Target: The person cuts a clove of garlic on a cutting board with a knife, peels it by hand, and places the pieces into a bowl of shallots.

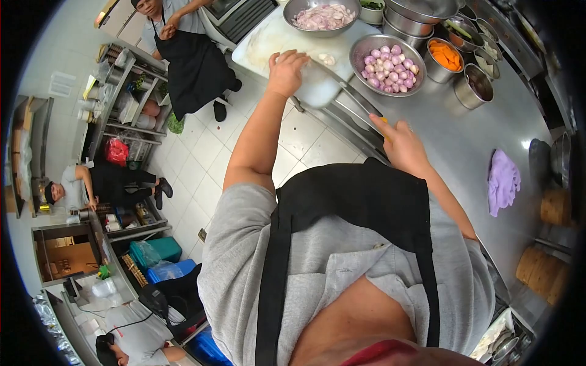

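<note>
My right hand is closed around the yellow handle of a kitchen knife. The blade slants up and left over the edge of a white cutting board, its tip close to my left fingers. My left hand is over the board, fingers apart and slightly bent, with nothing visible in them. Just beyond the blade lie a few pale peeled pieces, perhaps shallot. Right of the board stands a metal bowl of peeled shallots. Sliced shallots fill another bowl at the board's far end.
Cut carrots fill a metal container beside a dark-filled pot. Stacked metal bowls stand behind. A purple cloth lies on the steel counter. One co-worker stands beyond the board; others are at left.
</note>
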`<state>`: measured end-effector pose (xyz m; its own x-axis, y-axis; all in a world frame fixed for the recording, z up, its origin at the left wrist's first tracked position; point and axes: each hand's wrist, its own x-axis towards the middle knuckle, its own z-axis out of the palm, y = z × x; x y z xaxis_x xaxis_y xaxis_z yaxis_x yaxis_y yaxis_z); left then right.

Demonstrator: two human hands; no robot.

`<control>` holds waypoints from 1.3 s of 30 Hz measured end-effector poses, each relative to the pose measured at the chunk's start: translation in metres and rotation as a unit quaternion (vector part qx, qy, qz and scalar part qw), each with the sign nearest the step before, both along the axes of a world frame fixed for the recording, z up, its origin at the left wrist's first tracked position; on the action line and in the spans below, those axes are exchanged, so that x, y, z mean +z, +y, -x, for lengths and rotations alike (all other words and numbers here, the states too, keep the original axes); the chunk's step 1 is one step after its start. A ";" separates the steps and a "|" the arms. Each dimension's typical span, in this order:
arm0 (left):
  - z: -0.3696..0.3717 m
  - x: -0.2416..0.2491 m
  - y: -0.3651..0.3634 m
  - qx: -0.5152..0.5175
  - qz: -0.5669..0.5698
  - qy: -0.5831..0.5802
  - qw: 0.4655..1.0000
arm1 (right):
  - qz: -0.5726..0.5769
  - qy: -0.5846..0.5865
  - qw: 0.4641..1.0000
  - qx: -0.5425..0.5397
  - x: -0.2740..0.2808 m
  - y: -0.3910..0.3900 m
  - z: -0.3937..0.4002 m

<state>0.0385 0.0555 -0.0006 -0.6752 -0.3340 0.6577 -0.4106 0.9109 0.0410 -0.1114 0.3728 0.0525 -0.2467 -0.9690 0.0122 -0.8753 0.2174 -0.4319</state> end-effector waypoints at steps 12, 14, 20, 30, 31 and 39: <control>0.010 0.009 0.055 -0.138 -0.013 -0.031 0.990 | 0.063 0.032 0.997 0.000 0.010 -0.014 -0.015; 0.003 -0.002 0.028 -0.039 0.011 -0.027 0.999 | 0.055 0.021 0.998 -0.002 0.009 -0.006 -0.014; -0.006 -0.011 -0.012 0.067 -0.052 -0.022 0.996 | 0.019 0.008 0.999 -0.047 0.004 0.000 -0.015; 0.032 -0.039 -0.009 0.143 -0.377 0.234 0.885 | -0.013 -0.457 0.879 -0.135 -0.019 -0.054 -0.014; 0.034 -0.039 -0.008 0.140 -0.345 0.237 0.897 | -0.026 -0.464 0.876 -0.129 -0.019 -0.057 -0.019; 0.036 -0.031 0.005 0.173 -0.305 0.183 0.918 | -0.055 -0.425 0.903 -0.046 -0.031 -0.091 -0.053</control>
